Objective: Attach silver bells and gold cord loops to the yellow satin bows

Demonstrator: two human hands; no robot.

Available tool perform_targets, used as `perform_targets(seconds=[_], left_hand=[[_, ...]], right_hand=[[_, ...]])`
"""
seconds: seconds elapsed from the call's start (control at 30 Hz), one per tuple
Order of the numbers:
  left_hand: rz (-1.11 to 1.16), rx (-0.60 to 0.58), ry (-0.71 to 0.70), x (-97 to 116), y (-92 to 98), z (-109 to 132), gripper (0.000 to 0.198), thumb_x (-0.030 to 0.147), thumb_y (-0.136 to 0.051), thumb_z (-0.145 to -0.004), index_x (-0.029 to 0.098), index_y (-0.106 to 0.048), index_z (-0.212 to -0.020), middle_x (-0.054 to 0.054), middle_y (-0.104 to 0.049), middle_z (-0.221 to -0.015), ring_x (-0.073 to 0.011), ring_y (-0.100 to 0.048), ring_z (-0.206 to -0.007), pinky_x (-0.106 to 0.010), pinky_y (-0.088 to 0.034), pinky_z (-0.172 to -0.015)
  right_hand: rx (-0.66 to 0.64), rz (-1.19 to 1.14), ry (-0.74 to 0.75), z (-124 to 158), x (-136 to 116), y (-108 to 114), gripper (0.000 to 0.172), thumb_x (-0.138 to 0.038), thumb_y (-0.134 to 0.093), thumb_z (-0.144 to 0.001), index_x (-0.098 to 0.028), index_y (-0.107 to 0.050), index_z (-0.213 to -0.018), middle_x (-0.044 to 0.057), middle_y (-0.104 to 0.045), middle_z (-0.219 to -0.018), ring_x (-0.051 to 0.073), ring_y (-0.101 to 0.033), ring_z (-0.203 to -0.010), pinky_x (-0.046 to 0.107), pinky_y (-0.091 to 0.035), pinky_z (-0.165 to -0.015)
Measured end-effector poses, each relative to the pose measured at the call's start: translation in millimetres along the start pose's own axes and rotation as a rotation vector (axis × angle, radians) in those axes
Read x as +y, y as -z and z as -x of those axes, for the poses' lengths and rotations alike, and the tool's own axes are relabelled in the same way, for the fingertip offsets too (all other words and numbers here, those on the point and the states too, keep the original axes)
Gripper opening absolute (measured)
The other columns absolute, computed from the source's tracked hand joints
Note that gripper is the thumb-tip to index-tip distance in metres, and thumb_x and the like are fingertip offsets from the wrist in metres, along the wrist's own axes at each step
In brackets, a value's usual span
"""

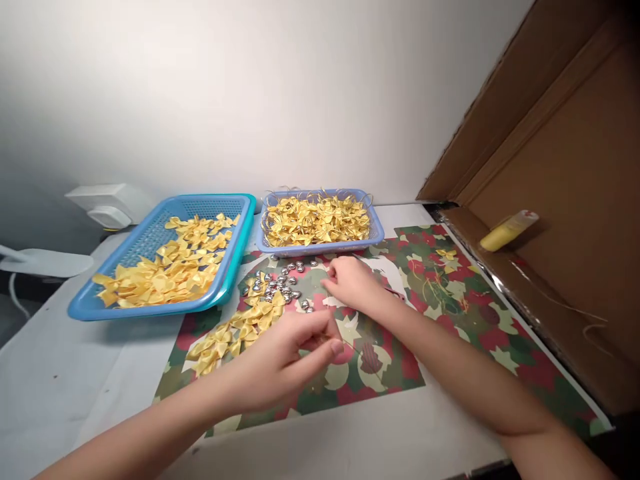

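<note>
Close to the tabletop's [350,430] near edge, a camouflage mat [350,388], with both forearms stretched over it. Above the mat, left hand [287,357], fingers curled and thumb close to forefinger. By the fingertips, a fine thread [353,348], very faint; cannot tell for sure if gripped. Just behind and left of this hand, partly hidden by it, a loose pile of yellow bows [235,330]. A little farther in, right hand [353,283], fingers bent inward near the middle of the tabletop; cannot tell its grip, with the fingertips mostly hidden. Left of it, silver balls [285,280] in a scatter, some against the pile. On the tabletop's left side, a blue basket [150,311], set in a teal one [243,243] and part full of more bows. Toward the right edge, loose strands [443,290], with a single bow [447,254] just behind. At the far-left corner, a power strip [47,262] and a white box [107,203]. By the far edge, a lilac basket [325,250], heaped with bows bearing gold ties. Along the right edge, cardboard [565,180], with a yellow tube [510,230] jutting from it. Behind everything, a pale wall [320,93].
</note>
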State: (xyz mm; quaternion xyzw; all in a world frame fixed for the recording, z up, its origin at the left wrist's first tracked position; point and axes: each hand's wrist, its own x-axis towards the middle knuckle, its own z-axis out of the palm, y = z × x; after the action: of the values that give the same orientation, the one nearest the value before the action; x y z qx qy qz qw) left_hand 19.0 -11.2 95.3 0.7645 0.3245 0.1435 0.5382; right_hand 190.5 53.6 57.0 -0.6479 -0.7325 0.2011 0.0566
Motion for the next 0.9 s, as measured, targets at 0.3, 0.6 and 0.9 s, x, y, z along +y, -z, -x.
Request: perform_targets(seconds=[0.3,0.6,0.9], left_hand=[[-0.437,0.103,-0.228,-13,-51.7,21,0.016,0.018,-0.042,-0.090,0.019,-0.046,-0.075,0.003,-0.049,-0.061,-0.0102,-0.038,-0.053,-0.023,-0.030,-0.051],[-0.679,0.241,-0.407,-33,-82.2,37,0.013,0.014,-0.043,-0.088,0.019,-0.051,-0.078,0.000,-0.058,-0.067,-0.0133,-0.051,-0.059,-0.024,-0.034,-0.055],[-0.902,0.260,-0.542,-30,-90.1,55,0.016,0.015,-0.043,-0.092,0.019,-0.052,-0.080,-0.002,-0.062,-0.069,-0.0154,-0.055,-0.065,-0.027,-0.038,-0.063]], right_hand=[[-0.050,0.184,-0.156,-16,-36,-17,0.031,-0.032,-0.059,-0.092,-0.013,-0.059,-0.117,0.010,-0.061,-0.118,0.022,-0.061,-0.104,0.043,-0.052,-0.089],[0.114,0.052,-0.138,3,-36,-36,0.038,-0.032,-0.059,-0.092,-0.013,-0.055,-0.124,0.013,-0.055,-0.128,0.025,-0.057,-0.113,0.046,-0.049,-0.094],[0.138,-0.639,-0.005,23,-17,18,0.032,-0.034,-0.056,-0.094,-0.015,-0.057,-0.119,0.008,-0.060,-0.116,0.019,-0.062,-0.098,0.039,-0.055,-0.083]])
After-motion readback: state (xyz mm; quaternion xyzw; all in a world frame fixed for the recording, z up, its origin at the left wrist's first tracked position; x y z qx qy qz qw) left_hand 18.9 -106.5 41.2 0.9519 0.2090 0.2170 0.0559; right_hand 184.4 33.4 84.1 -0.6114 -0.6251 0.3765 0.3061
